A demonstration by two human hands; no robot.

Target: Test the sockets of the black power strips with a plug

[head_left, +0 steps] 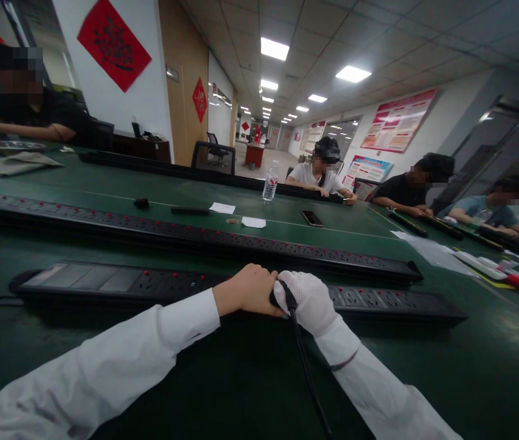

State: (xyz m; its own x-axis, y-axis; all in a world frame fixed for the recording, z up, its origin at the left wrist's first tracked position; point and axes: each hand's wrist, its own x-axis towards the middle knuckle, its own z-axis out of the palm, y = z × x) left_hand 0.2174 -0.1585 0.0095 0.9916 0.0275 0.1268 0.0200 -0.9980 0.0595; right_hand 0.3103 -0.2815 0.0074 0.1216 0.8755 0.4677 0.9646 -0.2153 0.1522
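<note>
Just in front of me lies a short black power strip (99,279) with a row of sockets and small red buttons. My left hand (249,288), bare, is closed over its middle; what its curled fingers grip is hidden. Against it, my right hand (308,299) in a white knitted glove is wrapped round the end of a black power cord (303,360). The cord hangs from the glove towards me. A dark part of its end shows between both hands, but its shape is mostly covered.
Behind it runs a longer power strip (181,235) across the green table (186,391). Beyond are a water bottle (270,182), a phone (312,218), white paper pieces (253,222) and another long black strip (159,168). Co-workers (321,174) sit around. Red and white parts (511,275) lie right.
</note>
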